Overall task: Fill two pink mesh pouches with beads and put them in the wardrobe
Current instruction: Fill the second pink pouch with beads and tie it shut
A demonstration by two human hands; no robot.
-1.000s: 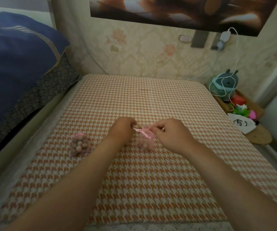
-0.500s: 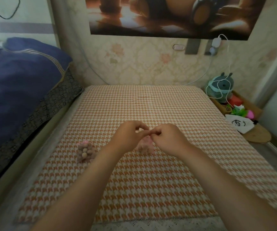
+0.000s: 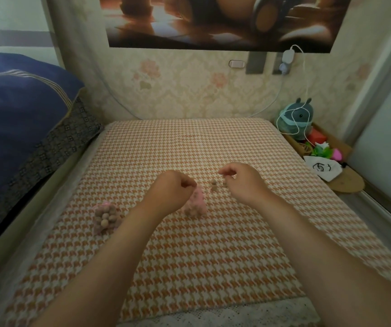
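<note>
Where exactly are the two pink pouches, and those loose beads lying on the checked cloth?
Left pouch (image 3: 105, 215): head view, on the bulge of beads inside its mesh.
Middle pouch (image 3: 195, 204): head view, on its pink mesh body.
Loose beads (image 3: 213, 186): head view, on the leftmost of the beads.

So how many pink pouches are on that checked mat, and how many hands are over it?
Pink mesh pouches: 2 (left pouch, middle pouch)
Hands: 2 (left hand, right hand)
Total: 4
</note>
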